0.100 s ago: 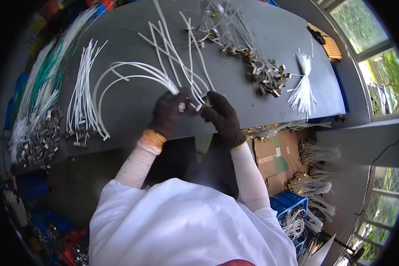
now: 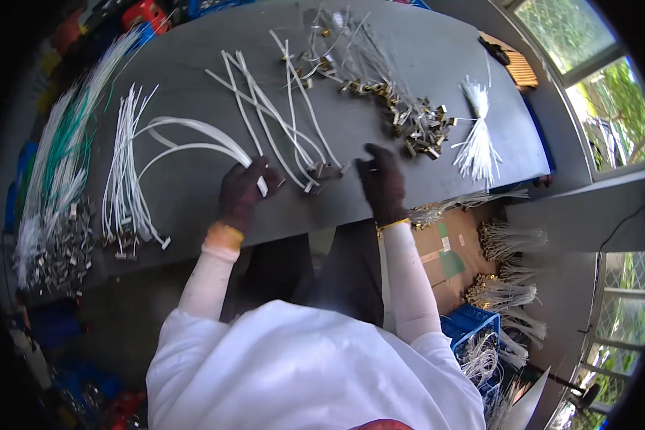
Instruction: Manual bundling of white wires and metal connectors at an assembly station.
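Note:
My left hand, in a dark knit glove, is closed around several long white strips, which arc away to the left above the grey table. Their short ends poke out beneath my fingers. My right hand, gloved alike, is off to the right with thumb and fingers apart, holding nothing that I can see. Between the hands, several loose white strips lie crossed on the table. Small metal pieces lie at their near ends, close to the fingers of my right hand.
On the left lie a smaller white strip bundle and a long white-and-green pile with metal ends. Clear strips with metal clips and a tied white bundle lie right. A blue crate stands below the table.
My right hand has moved right, away from the metal pieces and strip ends. My left hand has shifted left and slightly nearer, still with its strips. The whole view has shifted a little.

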